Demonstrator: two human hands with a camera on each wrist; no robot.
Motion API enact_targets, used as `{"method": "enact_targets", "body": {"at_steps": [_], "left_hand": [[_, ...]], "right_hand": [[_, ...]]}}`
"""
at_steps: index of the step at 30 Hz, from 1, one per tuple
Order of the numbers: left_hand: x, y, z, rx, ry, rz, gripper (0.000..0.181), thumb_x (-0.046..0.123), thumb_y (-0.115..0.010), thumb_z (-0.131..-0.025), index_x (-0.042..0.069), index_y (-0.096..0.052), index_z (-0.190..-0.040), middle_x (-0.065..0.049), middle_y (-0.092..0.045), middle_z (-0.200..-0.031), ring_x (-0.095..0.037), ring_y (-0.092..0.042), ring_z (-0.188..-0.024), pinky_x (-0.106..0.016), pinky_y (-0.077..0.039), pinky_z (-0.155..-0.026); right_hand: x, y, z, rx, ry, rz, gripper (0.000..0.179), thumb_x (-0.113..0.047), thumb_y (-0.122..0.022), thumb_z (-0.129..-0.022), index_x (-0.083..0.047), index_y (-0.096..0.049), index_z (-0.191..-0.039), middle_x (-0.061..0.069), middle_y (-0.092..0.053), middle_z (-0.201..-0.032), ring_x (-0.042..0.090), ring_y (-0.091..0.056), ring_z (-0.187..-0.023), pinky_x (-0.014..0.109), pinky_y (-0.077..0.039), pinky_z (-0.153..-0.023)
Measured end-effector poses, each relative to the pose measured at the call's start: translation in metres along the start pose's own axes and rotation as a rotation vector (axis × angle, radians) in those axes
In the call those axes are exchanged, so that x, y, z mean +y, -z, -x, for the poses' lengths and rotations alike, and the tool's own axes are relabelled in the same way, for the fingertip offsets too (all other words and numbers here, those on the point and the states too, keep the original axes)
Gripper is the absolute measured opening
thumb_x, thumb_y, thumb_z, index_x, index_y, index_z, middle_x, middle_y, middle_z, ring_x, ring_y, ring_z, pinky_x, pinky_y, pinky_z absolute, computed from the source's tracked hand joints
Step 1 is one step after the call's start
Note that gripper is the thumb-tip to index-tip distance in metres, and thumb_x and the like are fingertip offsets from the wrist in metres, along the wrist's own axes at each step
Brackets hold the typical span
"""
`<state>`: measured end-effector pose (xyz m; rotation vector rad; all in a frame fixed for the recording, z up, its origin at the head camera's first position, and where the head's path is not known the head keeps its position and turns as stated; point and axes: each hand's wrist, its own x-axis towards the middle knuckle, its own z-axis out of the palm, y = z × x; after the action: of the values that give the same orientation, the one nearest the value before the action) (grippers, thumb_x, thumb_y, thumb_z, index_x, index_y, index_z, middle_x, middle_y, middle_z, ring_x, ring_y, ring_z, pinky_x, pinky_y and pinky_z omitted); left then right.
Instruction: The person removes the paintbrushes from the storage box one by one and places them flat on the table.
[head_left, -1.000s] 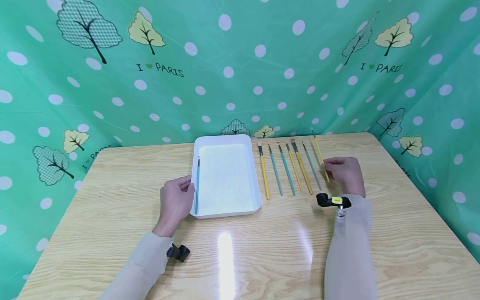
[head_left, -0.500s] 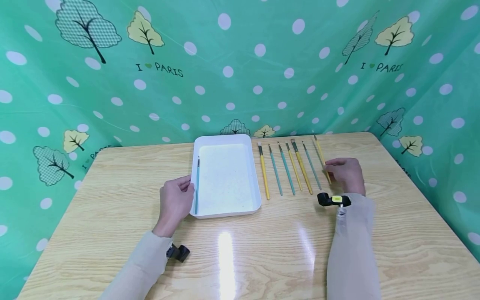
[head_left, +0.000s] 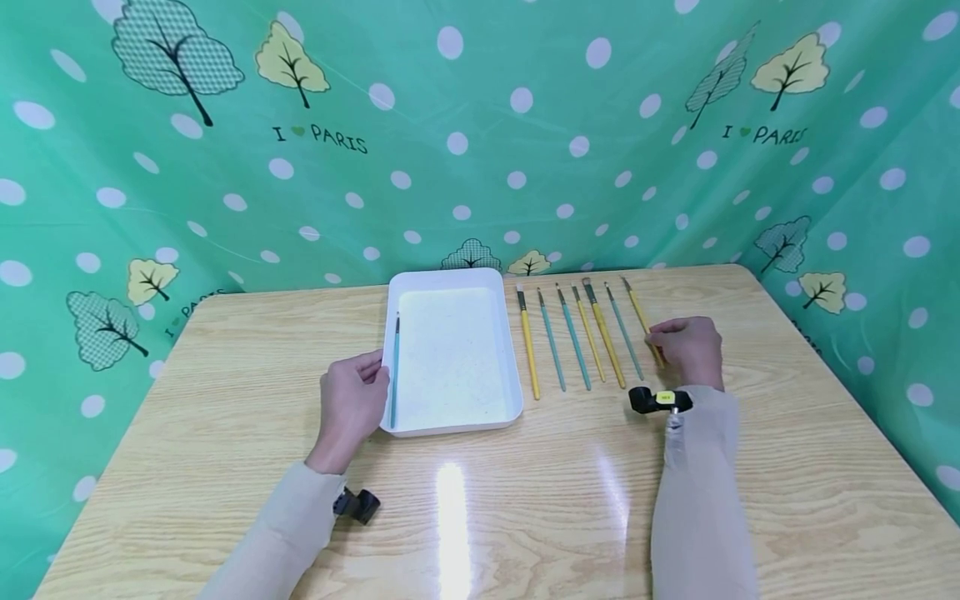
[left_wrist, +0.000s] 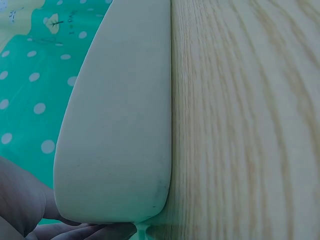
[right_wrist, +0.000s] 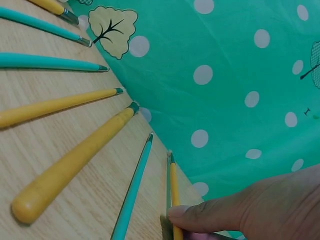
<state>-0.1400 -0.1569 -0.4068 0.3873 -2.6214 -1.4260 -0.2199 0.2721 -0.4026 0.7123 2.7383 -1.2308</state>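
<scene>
My left hand (head_left: pixel 352 404) grips the left wall of a white tray (head_left: pixel 457 358), which sits on the table. Inside the tray, along that wall, lies a thin teal paintbrush (head_left: pixel 396 367). Over on the right, my right hand (head_left: pixel 690 346) pinches a slim yellow paintbrush (head_left: pixel 639 308) by its handle, bristles pointing away. That brush is very low at the table; I cannot tell whether its full length touches. Just left of it lies a teal paintbrush (right_wrist: pixel 134 195). The left wrist view shows the tray's outer wall (left_wrist: pixel 115 115) with fingers at its lower edge.
Between tray and right hand, several paintbrushes lie in a row, among them a yellow one (head_left: pixel 528 350), a teal one (head_left: pixel 573 337) and a thick yellow one (head_left: pixel 604 337). A green dotted cloth (head_left: pixel 450 183) hangs behind the wooden table (head_left: pixel 540 500).
The yellow paintbrush in my right hand has come down toward the table, its tip dropping from in front of the cloth. My left hand and the tray have stayed put.
</scene>
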Motion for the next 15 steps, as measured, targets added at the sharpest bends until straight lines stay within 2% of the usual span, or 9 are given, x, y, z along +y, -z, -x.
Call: {"method": "enact_targets", "body": {"at_steps": [4, 15], "left_hand": [[0.0000, 0.0002, -0.0001, 0.004, -0.001, -0.003, 0.034, 0.005, -0.056, -0.100, -0.003, -0.065, -0.132, -0.025, -0.072, -0.122, -0.033, -0.073, -0.110, -0.041, -0.064, -0.088], [0.0001, -0.0002, 0.0000, 0.005, 0.001, -0.011, 0.034, 0.005, -0.056, -0.100, -0.003, -0.065, -0.131, -0.025, -0.071, -0.122, -0.033, -0.073, -0.111, -0.041, -0.063, -0.089]], "right_hand": [[-0.0007, -0.0008, 0.0020, 0.019, 0.011, 0.013, 0.030, -0.019, -0.066, -0.098, -0.001, -0.073, -0.120, 0.022, -0.064, -0.131, 0.029, -0.056, -0.108, 0.028, -0.044, -0.073], [0.0019, -0.0017, 0.0026, 0.046, 0.037, 0.034, 0.027, -0.016, -0.069, -0.094, 0.000, -0.074, -0.115, 0.022, -0.067, -0.123, 0.029, -0.058, -0.100, 0.028, -0.046, -0.068]]}}
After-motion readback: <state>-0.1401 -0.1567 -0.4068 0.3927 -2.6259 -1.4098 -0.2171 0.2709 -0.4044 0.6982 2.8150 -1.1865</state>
